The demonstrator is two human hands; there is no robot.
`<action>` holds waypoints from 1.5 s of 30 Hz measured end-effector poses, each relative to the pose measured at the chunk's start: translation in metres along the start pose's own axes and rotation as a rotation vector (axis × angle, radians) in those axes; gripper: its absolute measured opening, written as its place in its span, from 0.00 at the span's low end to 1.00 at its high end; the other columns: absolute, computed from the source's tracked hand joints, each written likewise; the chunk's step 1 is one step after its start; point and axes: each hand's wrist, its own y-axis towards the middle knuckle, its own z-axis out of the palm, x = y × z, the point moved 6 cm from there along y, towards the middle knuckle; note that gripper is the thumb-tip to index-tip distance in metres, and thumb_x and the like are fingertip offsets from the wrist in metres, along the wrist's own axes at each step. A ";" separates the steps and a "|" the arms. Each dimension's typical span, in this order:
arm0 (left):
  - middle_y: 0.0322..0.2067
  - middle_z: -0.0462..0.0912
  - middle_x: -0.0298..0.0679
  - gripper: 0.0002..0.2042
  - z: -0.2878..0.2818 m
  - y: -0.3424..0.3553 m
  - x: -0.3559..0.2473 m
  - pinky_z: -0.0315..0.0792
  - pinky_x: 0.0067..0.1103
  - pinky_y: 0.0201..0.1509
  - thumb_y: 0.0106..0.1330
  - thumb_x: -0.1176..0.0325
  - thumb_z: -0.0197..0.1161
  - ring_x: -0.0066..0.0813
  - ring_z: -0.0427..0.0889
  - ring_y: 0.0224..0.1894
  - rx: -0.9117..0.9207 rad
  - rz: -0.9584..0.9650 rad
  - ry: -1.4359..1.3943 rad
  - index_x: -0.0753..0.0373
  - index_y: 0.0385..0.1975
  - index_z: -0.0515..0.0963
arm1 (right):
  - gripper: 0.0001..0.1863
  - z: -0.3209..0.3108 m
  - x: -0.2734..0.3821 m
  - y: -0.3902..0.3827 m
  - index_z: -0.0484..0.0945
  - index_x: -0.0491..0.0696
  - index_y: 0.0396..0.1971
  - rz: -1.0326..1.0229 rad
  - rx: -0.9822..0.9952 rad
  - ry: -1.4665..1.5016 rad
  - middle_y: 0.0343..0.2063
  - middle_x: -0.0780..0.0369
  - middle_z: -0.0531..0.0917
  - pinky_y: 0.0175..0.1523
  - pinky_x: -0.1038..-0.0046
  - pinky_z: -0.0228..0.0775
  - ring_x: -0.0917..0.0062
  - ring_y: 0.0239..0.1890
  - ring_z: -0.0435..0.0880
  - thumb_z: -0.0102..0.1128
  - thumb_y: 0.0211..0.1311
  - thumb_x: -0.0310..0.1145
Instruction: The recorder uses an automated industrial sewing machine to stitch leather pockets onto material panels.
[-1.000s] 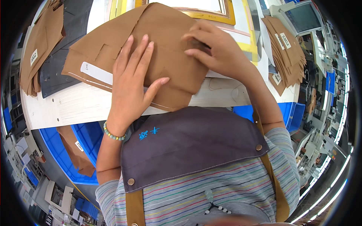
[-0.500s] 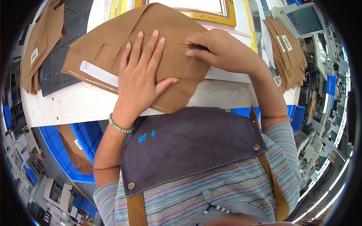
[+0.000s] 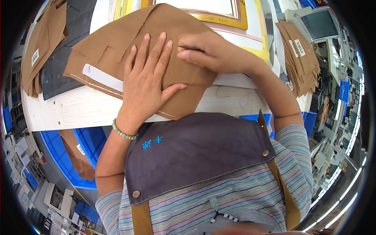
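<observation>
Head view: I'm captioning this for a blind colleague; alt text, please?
A person's left hand lies spread on brown fabric on a white table, the right hand curled over the fabric; one brown stack lies left, another stack right.

fabric [image 3: 117,43] brn | apron [image 3: 199,152] dk prpl-gry | shirt [image 3: 215,186] gry, multi-clr stripes | bin [image 3: 89,143] blu

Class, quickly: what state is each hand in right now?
Left hand: open, flat on the cloth.
Right hand: closed, over the cloth; whether it holds anything cannot be told.
</observation>
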 end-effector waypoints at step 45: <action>0.51 0.89 0.43 0.10 -0.081 -0.034 0.023 0.84 0.30 0.52 0.81 0.73 0.55 0.37 0.89 0.52 -0.315 -0.162 -0.592 0.67 0.51 0.82 | 0.16 -0.048 0.043 -0.172 0.86 0.41 0.55 -0.011 -0.873 -0.259 0.35 0.67 0.84 0.35 0.84 0.61 0.89 0.28 0.71 0.51 0.85 0.33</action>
